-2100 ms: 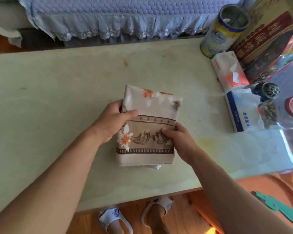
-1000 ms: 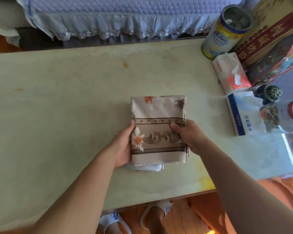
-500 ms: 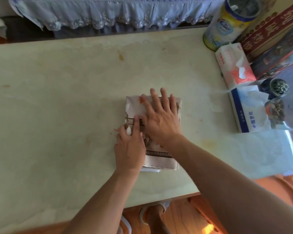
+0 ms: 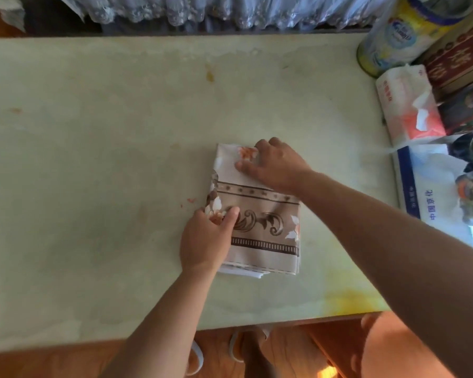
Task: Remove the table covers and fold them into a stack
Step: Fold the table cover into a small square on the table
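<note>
The folded floral table cover (image 4: 257,211) lay mid-table (image 4: 93,159), left of the tissue pack (image 4: 410,105). The right hand (image 4: 276,166) had slid to its far edge, fingers spread flat; the left hand (image 4: 205,241), earlier flat, now pinched its left edge. Folding looked done, only smoothing left.

I'm looking into a lived-in home room, pale marble-look table (image 4: 120,132), lilac lace-trimmed quilted furniture cover (image 4: 202,9) at 12 o'clock, yellow-and-blue milk powder tin (image 4: 393,42) and soft white tissue packs (image 4: 407,105) at 2 o'clock, white slippers (image 4: 238,350) on orange wooden floor (image 4: 38,364) at 6 o'clock
</note>
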### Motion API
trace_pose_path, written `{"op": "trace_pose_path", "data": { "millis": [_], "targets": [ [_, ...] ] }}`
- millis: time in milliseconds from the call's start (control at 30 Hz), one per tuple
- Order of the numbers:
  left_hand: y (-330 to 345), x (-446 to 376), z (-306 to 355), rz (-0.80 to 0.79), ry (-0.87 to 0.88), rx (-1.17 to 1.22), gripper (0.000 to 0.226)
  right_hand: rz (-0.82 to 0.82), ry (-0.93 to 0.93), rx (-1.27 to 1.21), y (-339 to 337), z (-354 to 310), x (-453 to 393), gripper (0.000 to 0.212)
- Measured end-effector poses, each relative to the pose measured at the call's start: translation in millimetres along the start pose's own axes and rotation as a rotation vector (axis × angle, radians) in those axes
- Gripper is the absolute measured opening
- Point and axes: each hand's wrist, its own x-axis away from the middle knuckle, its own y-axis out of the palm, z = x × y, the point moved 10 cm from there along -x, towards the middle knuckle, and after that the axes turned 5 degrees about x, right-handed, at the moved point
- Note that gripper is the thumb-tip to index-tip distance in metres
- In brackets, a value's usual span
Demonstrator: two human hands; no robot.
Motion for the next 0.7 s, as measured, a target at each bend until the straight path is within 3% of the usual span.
{"op": "trace_pose_path", "data": {
  "millis": [167,333,433,533,600,700],
  "targets": [
    [2,-8,2,-0.248,-0.073,0.173,0.044,-0.266,0.029,-0.059,-8,-1,-7,0.084],
    [0,0,30,-0.357,0.132,0.100,0.029,-0.410,0.097,-0.299,-22,32,24,0.088],
    [-7,-10,69,-0.382,0.243,-0.022,0.043,-0.308,0.263,-0.514,-11,86,63,0.085],
    [-4,-10,116,-0.212,0.464,-0.347,0.049,-0.170,0.421,-0.679,21,119,105,0.081],
    [21,16,122,-0.043,0.623,-0.575,0.055,-0.113,0.499,-0.484,36,134,121,0.087],
    [53,56,79,0.112,0.516,-0.610,0.066,0.171,0.432,-0.051,16,125,127,0.066]
  ]
}}
